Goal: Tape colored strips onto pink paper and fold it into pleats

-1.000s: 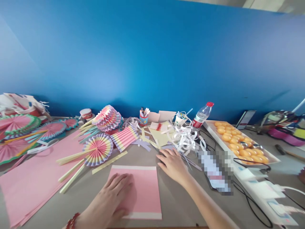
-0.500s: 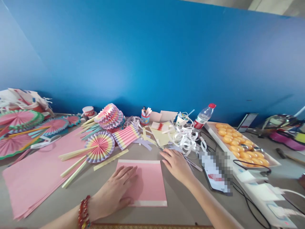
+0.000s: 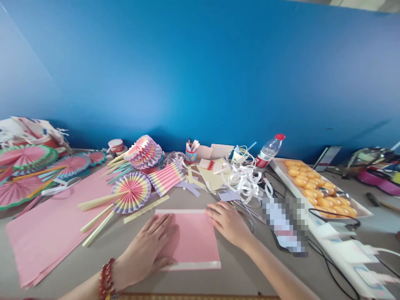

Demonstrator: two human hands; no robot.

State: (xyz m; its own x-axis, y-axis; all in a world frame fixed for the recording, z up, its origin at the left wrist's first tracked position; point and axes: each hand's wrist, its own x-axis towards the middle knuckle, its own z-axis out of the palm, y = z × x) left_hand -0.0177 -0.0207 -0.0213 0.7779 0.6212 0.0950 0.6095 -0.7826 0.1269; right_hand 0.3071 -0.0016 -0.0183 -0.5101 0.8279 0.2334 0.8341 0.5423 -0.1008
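Note:
A pink sheet of paper [image 3: 193,239] with a white strip along its far and near edges lies flat in front of me. My left hand [image 3: 150,246] rests flat on its left side, fingers stretched out, with a red bead bracelet on the wrist. My right hand [image 3: 228,221] lies over the sheet's far right corner, its fingertips on the white strip and its fingers extended. Just beyond that hand are scissors [image 3: 212,192], partly hidden, among lilac paper scraps [image 3: 229,194].
Left lie a stack of large pink sheets [image 3: 46,233] and pleated paper fans [image 3: 131,191]. Behind are a pen cup [image 3: 191,156], curled white paper strips [image 3: 246,181] and a bottle [image 3: 268,151]. Right are a phone [image 3: 286,229], a tray of orange balls [image 3: 312,187] and a power strip [image 3: 350,256].
My right hand has moved left from the table beside the scissors onto the pink sheet's far right corner. My left hand stays on the sheet, shifted slightly left.

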